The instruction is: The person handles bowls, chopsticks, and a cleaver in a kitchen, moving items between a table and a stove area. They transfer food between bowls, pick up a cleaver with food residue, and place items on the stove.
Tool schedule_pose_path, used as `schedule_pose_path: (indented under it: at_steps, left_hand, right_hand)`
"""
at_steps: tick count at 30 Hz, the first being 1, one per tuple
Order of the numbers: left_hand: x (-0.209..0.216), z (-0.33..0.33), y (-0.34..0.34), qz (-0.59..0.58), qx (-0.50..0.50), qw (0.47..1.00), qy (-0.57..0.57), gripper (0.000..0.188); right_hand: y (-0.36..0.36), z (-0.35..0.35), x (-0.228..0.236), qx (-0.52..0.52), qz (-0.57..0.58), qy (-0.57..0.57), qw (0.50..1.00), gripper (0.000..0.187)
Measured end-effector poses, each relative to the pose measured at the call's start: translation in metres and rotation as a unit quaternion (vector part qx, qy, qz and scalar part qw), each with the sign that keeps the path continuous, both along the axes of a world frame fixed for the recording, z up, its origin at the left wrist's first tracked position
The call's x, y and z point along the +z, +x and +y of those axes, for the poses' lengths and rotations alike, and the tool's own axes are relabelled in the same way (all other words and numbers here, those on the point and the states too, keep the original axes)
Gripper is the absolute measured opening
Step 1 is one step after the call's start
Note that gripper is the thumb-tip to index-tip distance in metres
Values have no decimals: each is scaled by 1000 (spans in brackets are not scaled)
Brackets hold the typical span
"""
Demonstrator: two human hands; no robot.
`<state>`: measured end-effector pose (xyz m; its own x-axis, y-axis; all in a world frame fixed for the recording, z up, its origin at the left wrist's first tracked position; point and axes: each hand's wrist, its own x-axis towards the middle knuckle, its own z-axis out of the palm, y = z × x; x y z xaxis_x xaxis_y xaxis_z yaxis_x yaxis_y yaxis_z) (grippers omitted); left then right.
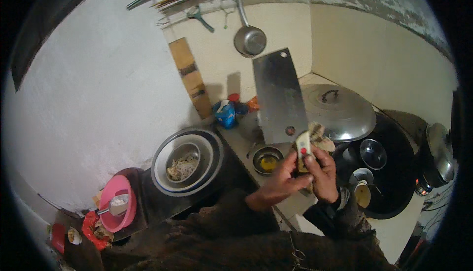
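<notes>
A wide cleaver (280, 96) stands blade up in front of me, its cream, red-spotted handle between my hands. My left hand (278, 185) is closed, with its fingers against the handle's left side. On the other side, my right hand (322, 175) grips the handle with the thumb across its front. Behind the right fingers shows a crumpled pale-brown piece (321, 138); I cannot make out what it is. Just left of the handle, a small metal bowl (255, 160) on the counter contains something yellow.
A domed lid (340, 111) partly covers a big black wok (394, 192) with bowls in it. Nested basins (160, 155) with pale shreds stand left, beside a pink basin (130, 212). A saucepan (250, 41) hangs on the wall. A lidded pot (438, 153) stands far right.
</notes>
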<state>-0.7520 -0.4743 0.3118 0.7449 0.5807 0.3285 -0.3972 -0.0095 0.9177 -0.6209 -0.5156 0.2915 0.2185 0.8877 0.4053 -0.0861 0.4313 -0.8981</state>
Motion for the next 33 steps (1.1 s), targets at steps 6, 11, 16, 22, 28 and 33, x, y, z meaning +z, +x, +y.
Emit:
schedule_pose_path:
  at_steps: [6,11,16,22,28,33]
  left_hand:
    - [18,45,21,149,37,988,-25,57]
    - [23,76,24,148,22,989,8,74]
    - [36,122,-12,99,-14,995,21,81]
    - [63,225,-83,41,300,947,112,41]
    - [92,313,-146,-77,422,890,153,22]
    - [102,350,-163,-81,445,882,134,15]
  right_hand:
    - [55,48,-7,-17,-14,-12,1000,29]
    - [80,59,-8,-95,13,-25,995,26]
    - [101,44,-3,-184,73,6,980,28]
    - [138,7,-4,-326,-98,38,939,35]
    - [156,-7,-30,-404,-111,19,908,37]
    - [164,-8,-39,-355,-26,13,934,35]
